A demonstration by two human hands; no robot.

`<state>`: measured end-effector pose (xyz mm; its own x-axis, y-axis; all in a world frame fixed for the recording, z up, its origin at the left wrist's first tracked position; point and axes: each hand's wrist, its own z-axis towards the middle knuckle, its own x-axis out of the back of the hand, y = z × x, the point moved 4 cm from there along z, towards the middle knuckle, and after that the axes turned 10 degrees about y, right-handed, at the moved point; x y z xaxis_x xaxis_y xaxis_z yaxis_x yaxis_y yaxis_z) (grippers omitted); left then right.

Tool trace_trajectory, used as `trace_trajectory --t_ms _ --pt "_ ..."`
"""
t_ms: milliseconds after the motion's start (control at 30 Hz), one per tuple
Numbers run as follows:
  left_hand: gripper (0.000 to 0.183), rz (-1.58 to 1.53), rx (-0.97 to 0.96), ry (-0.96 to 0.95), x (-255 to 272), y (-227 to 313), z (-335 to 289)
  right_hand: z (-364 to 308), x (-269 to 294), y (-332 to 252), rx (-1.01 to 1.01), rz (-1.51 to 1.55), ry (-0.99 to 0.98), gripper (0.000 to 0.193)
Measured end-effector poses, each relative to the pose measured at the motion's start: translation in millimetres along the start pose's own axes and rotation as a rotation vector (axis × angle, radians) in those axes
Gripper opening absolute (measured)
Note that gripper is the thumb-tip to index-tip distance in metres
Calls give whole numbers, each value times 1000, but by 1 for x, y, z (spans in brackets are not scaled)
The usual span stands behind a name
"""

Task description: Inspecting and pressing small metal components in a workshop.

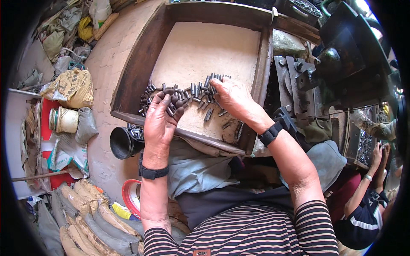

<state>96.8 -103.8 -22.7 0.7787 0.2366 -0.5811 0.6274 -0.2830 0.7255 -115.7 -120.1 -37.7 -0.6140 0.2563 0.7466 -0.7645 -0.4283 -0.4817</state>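
A dark wooden tray (143,59) with a pale floor lies tilted in front of me. Short dark metal pins (208,114) are scattered along its near part, some standing upright in a row near the middle. My left hand (158,121) is over the tray's near left corner, palm up. Its curled, blackened fingers hold a few of the pins. Over the near right part, my right hand (235,100) reaches in with thumb and forefinger closed at the upright pins. It seems to grip one there; its other fingers are partly hidden.
A black bucket (121,143) with metal pieces stands by the tray's near left corner. Dark heavy machinery (337,64) rises at the right. Stacked sacks (92,213) lie at lower left, below a whitish pail (66,120). Another person's hands (376,158) work at far right.
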Motion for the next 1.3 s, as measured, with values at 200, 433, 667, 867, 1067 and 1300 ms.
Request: trace_trajectory --t_ms 200,433,667,867,1067,1300 --pt "12 451 -87 5 -1 8 14 5 -1 -3 8 -12 18 21" --pt "15 1241 -545 -43 -4 8 38 2 43 -13 -88 84 66 16" --pt "16 1779 -851 -24 -32 -7 48 -15 68 -3 -160 224 114 15" --pt "18 2060 -805 -35 -46 -14 58 -26 86 6 -385 490 128 13" --pt "19 1963 -829 -19 -46 -6 60 -43 95 12 -650 890 177 9" --pt "17 749 -120 -107 -41 -19 19 -59 90 10 -838 1242 141 9"
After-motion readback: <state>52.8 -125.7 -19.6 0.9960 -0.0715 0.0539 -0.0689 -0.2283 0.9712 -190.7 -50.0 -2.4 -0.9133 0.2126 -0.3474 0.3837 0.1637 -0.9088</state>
